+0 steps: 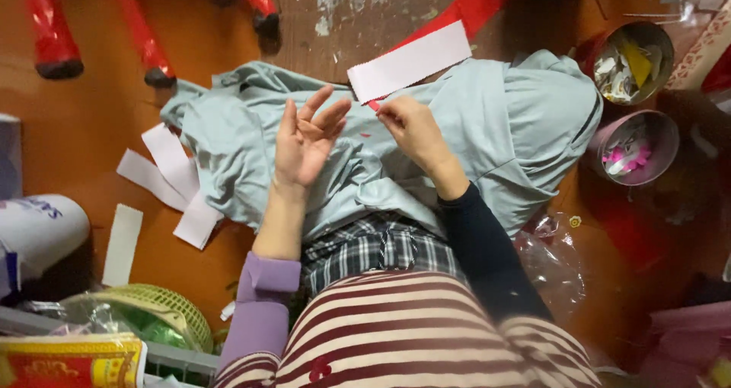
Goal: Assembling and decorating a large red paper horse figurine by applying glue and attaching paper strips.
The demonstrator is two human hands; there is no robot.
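A: What is each hand doing with its grip?

B: In the head view, the right hand (411, 129) has its fingertips pinched together on the lower corner of a white paper strip (410, 60), at a small red bit right where the fingers meet. The left hand (306, 138) is spread wide, palm up, fingers fanned and holding nothing.

A: Where does the strip sit?

B: It slants up and to the right from the pinch, its far end over the bare wooden floor (91, 129) beside a red band. Its lower edge lies over the pale blue-grey cloth (495, 121) spread across the person's lap.

A: And the two hands relative to each other?

B: Close, just beside one another above the cloth, the left fingertips nearly reaching the strip's lower corner but not touching it, as far as I can tell.

A: What else lies around?

B: More white paper strips (164, 175) lie on the floor to the left of the cloth, partly tucked under its edge. To the right stand two round tins: an upper tin (632, 60) full of paper scraps and a lower tin (636, 148) with pink bits inside. At lower left there is a yellow-green woven basket (164, 308).
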